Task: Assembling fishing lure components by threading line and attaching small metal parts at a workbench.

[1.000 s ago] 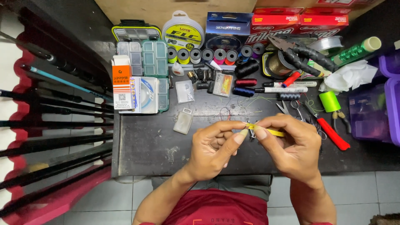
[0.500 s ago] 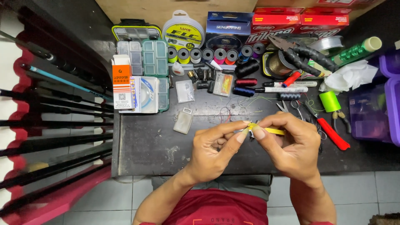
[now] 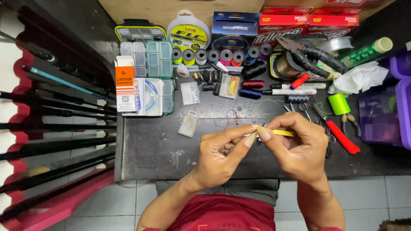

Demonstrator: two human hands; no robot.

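Over the black table (image 3: pixel 150 154), my left hand (image 3: pixel 220 154) and my right hand (image 3: pixel 299 147) meet fingertip to fingertip. Between them they pinch a small yellow soft lure (image 3: pixel 280 132). Its free end sticks out to the right across my right fingers. The left thumb and forefinger grip the lure's left tip, where a small dark metal piece, maybe a hook, is partly hidden. Thin loose line (image 3: pixel 239 115) lies on the table just beyond the hands.
Clear tackle boxes (image 3: pixel 150 68) and an orange-white packet (image 3: pixel 125 83) lie at the back left. Thread spools (image 3: pixel 222 55), line boxes (image 3: pixel 233 30), pliers (image 3: pixel 312 53), red-handled cutters (image 3: pixel 340 137) and a purple bin (image 3: pixel 385 111) crowd the back and right. Fishing rods (image 3: pixel 51 128) lean at left.
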